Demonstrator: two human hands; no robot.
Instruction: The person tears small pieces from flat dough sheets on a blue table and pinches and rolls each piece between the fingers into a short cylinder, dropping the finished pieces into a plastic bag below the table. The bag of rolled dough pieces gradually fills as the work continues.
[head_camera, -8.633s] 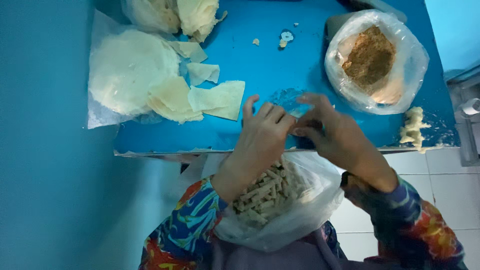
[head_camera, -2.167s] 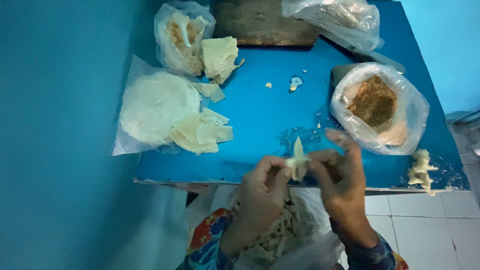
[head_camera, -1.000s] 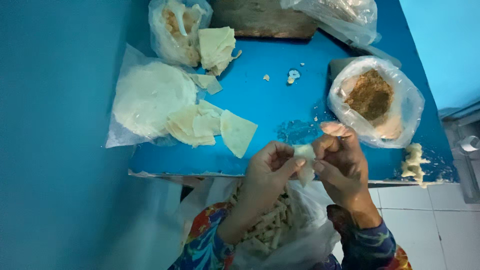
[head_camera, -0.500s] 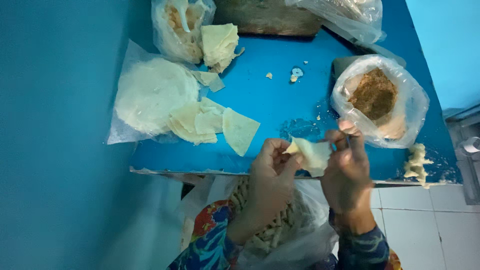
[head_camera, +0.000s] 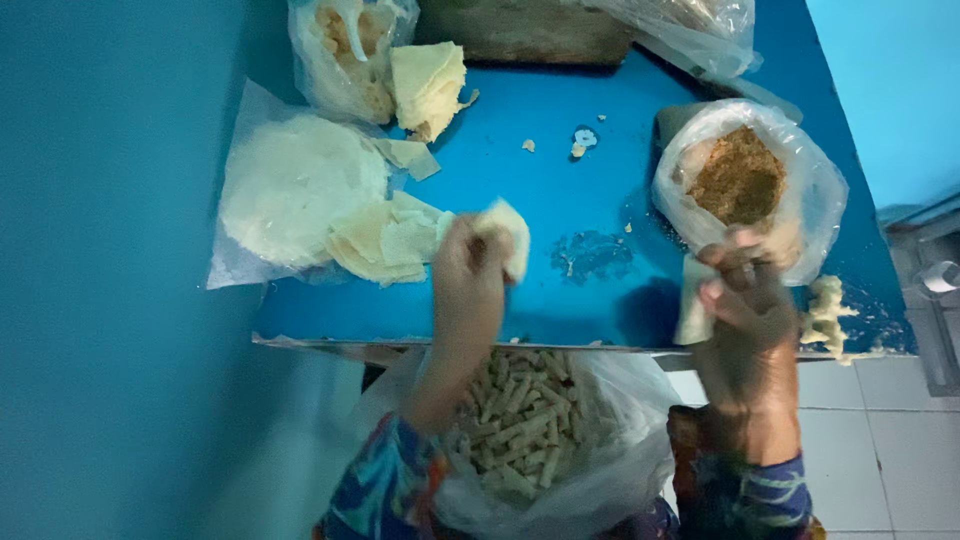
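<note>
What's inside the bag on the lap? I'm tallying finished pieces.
The bag holds a heap of pale rolled sticks. Only the top layer shows; the left forearm and bag folds cover the rest, so the depth cannot be judged.

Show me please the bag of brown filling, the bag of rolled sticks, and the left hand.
bag of brown filling (head_camera: 742, 180), head view, on the brown filling.
bag of rolled sticks (head_camera: 520, 420), head view, on the sticks.
left hand (head_camera: 468, 272), head view, back of the hand.
</note>
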